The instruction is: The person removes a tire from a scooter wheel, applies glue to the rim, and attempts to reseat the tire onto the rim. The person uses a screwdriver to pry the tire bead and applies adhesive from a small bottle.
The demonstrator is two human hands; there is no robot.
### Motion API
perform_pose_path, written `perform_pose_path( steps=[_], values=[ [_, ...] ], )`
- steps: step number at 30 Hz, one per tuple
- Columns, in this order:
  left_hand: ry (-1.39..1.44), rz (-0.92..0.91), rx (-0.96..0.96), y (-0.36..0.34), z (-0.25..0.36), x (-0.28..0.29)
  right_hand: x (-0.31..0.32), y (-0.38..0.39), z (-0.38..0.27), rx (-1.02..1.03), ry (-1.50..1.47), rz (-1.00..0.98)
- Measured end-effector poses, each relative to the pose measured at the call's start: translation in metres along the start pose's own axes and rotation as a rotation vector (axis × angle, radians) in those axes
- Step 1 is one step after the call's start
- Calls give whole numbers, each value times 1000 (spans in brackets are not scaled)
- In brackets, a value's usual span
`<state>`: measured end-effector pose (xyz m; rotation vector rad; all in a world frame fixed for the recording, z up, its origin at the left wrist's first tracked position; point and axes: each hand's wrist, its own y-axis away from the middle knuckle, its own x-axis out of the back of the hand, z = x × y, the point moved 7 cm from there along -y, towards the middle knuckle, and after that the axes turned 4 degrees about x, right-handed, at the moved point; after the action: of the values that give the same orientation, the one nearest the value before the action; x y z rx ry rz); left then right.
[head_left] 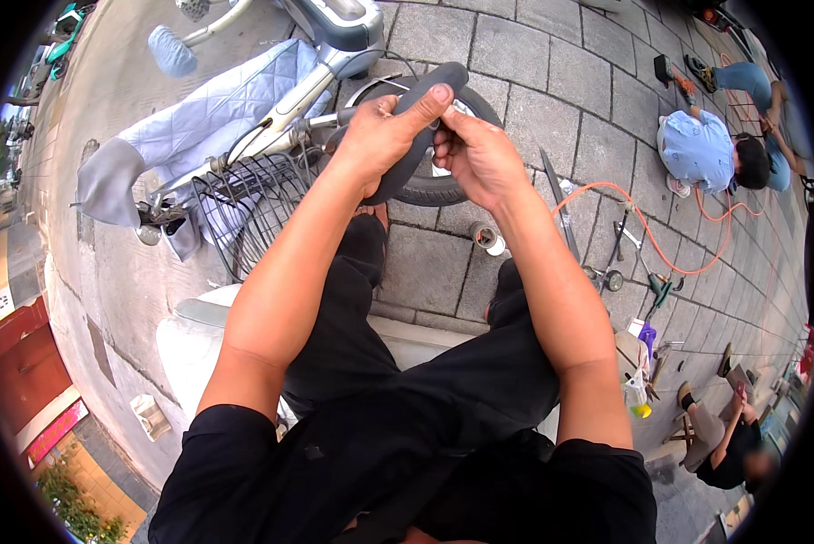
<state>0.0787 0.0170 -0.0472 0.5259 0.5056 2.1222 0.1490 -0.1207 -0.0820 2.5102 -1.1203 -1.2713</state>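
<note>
A black inner tube [413, 159] is raised in front of me, above a wheel with a black tyre [434, 192]. My left hand [382, 136] is closed round the tube, its thumb pressed along the top. Against the tube's right side is my right hand [485, 156], fingers curled and thumb tip touching near the left thumb. What its fingertips pinch is hidden. The wheel belongs to a pale two-wheeler [289, 113] lying on its side, with a black wire basket [248, 204]. A small round can [489, 238] stands on the paving near my right foot.
A quilted grey-blue cover [217, 100] drapes the two-wheeler. At right lie a long flat metal bar [559, 199], an orange hose [638, 213], green-handled pliers [665, 288] and other tools. One person in light blue [702, 150] crouches far right; another sits lower right [729, 444].
</note>
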Motion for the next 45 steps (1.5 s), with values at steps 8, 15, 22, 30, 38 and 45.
perform_pose_path(
  steps=[8,15,22,30,38,45],
  values=[
    [17,-144,-117,10,16,-10,2,0,3,72,55,63],
    [440,-379,56,10,9,-22,-13,6,-1,78,-51,-61],
    [627,-525,119,1,-6,-36,-13,4,-6,198,104,-88],
    [116,-302,-42,18,10,-16,7,6,-8,47,-3,23],
    [161,-353,-22,19,11,-22,8,5,-12,148,58,31],
    [259,-420,-94,22,14,-28,0,4,-9,67,-46,78]
  ],
)
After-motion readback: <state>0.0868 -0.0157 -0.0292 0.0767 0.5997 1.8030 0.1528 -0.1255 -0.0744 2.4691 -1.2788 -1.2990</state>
